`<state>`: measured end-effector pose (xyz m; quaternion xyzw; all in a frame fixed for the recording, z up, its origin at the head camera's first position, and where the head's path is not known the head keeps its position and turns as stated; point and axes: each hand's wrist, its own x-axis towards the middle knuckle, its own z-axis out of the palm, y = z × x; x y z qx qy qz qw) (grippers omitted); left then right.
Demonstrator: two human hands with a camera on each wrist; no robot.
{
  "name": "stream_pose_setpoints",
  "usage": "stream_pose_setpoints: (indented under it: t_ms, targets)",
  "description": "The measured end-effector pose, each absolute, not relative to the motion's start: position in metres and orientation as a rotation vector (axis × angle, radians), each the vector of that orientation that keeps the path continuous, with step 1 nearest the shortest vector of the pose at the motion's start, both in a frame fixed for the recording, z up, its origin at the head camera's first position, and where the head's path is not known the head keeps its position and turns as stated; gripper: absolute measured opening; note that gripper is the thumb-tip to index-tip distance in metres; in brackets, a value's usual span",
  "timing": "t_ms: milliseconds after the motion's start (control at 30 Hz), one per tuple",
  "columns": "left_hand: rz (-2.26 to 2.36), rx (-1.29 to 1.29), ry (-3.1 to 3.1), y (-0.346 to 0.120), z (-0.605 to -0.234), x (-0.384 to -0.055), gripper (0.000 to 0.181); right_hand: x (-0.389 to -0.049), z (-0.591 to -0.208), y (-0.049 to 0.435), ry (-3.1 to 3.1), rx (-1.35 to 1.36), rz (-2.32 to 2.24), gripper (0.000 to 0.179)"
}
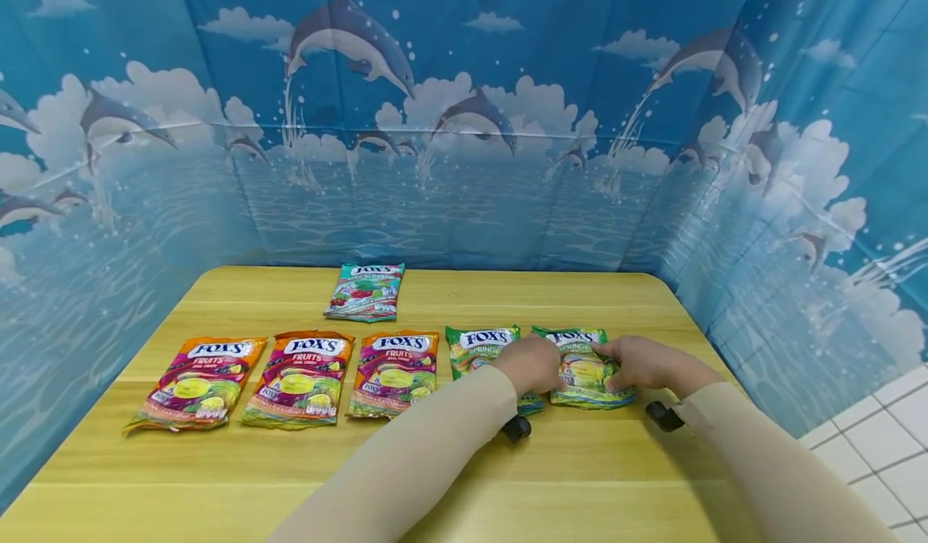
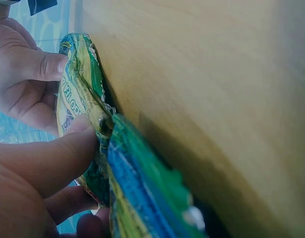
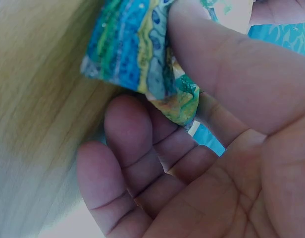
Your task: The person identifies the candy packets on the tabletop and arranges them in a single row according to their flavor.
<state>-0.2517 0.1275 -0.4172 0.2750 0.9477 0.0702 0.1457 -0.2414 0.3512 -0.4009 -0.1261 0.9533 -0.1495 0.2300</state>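
Observation:
A green bag of Fox's candy (image 1: 583,372) lies face up at the right end of a row of candy bags. My left hand (image 1: 532,363) pinches its left side, the thumb pressed on the front and fingers curled at the edge. On the opposite side, my right hand (image 1: 648,362) grips the right edge between thumb and curled fingers. In the right wrist view the bag's striped end (image 3: 125,44) sticks out past the right thumb, close over the table. A second green candy bag (image 1: 464,356) is partly hidden behind my left hand.
Three orange-and-purple Fox's bags, the left one (image 1: 194,386), the middle one (image 1: 299,380) and the right one (image 1: 395,372), continue the row leftward. A teal Fox's bag (image 1: 366,293) lies near the back edge of the wooden table (image 1: 290,487). A dolphin-print curtain (image 1: 464,205) surrounds the table.

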Motion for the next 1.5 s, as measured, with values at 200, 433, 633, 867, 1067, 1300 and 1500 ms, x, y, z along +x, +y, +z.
stream_pose_setpoints:
  t_ms: [200, 433, 633, 867, 1067, 1300, 1500]
  targets:
    - [0.200, 0.785, 2.728, 0.1279, -0.4187, -0.2514, 0.035, -0.2419, -0.4037, 0.3523, 2.614, -0.346, -0.432, 0.084]
    - [0.193, 0.783, 2.733, 0.1277, -0.4183, -0.2520, 0.033, -0.2421, -0.4030, 0.3527, 2.621, -0.361, -0.417, 0.083]
    - [0.187, 0.786, 2.730, 0.1275, -0.4176, -0.2515, 0.030, -0.2417, -0.4028, 0.3529, 2.625, -0.373, -0.402, 0.082]
    - [0.194, 0.779, 2.725, 0.1278, -0.4169, -0.2514, 0.029, -0.2411, -0.4041, 0.3541, 2.619, -0.378, -0.431, 0.083]
    - [0.182, 0.795, 2.733, 0.1273, -0.4174, -0.2515, 0.030, -0.2415, -0.4055, 0.3568, 2.611, -0.380, -0.468, 0.084]
    - [0.204, 0.777, 2.723, 0.1264, -0.4166, -0.2502, 0.030, -0.2418, -0.4063, 0.3591, 2.609, -0.369, -0.500, 0.085]
    - [0.219, 0.778, 2.718, 0.1264, -0.4163, -0.2499, 0.030, -0.2425, -0.4071, 0.3610, 2.612, -0.383, -0.504, 0.085]
